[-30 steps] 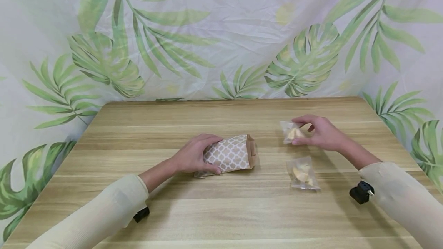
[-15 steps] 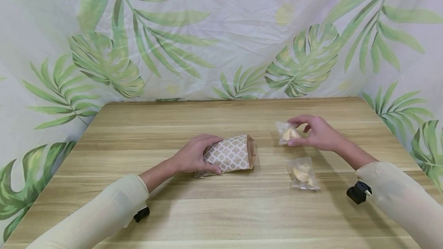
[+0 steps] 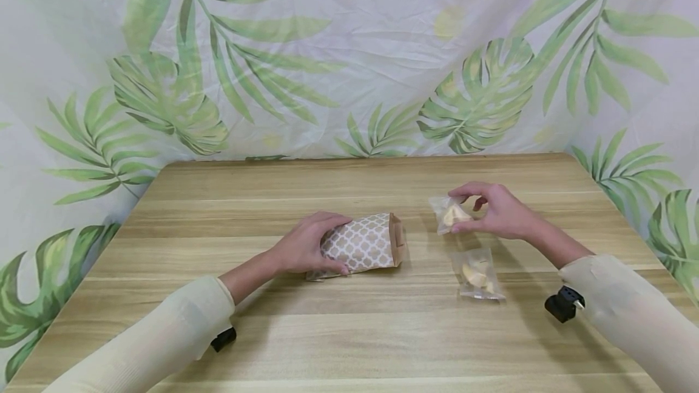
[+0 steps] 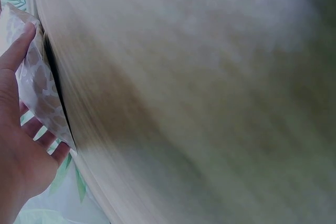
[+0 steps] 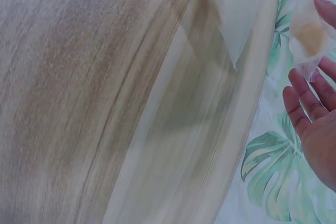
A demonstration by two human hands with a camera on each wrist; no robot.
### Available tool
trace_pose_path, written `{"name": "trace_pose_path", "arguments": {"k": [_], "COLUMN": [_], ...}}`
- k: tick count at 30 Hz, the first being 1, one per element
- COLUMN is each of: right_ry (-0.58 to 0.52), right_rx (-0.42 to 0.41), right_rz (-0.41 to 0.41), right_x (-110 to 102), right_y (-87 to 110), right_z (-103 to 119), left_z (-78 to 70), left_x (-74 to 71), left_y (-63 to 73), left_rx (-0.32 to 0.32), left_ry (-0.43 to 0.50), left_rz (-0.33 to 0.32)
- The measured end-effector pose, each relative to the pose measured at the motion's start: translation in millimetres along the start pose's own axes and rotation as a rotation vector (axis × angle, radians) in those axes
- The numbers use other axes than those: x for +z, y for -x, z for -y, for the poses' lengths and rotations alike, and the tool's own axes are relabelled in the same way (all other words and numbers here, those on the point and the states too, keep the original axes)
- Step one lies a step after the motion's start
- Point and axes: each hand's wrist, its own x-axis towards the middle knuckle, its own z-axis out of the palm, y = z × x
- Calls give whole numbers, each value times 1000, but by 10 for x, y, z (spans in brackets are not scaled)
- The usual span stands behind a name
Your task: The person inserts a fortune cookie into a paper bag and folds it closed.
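Observation:
A paper bag (image 3: 357, 242) with a white and tan lattice pattern lies on its side, its mouth facing right. My left hand (image 3: 306, 244) grips its closed end, thumb on the near side and fingers on the far side; the left wrist view shows the thumb on the patterned paper bag (image 4: 39, 80). To the right of the mouth, my right hand (image 3: 499, 211) pinches a clear-wrapped fortune cookie (image 3: 453, 216) between thumb and fingers. In the right wrist view this wrapped cookie (image 5: 310, 38) appears raised off the table. A second wrapped fortune cookie (image 3: 477, 275) lies nearer the front.
The wooden table (image 3: 349, 332) runs back to a leaf-printed cloth (image 3: 382, 59) hanging behind and at the sides. Small black cameras (image 3: 564, 304) are strapped under both sleeves. The lying cookie packet sits close below the right hand.
My right hand has moved a little left with the wrapped fortune cookie, nearer the bag's mouth, and the packet has tilted slightly. The left hand, the bag and the second packet stay put.

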Motion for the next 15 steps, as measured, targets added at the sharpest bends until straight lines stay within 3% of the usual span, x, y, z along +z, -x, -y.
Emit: {"name": "trace_pose_path", "arguments": {"k": [15], "right_ry": [-23], "right_rx": [-118], "right_rz": [-2], "right_x": [49], "right_y": [-12], "right_z": [18], "left_z": [-7], "left_x": [1], "left_y": [2], "left_rx": [-8], "left_ry": [0], "left_rz": [4]}}
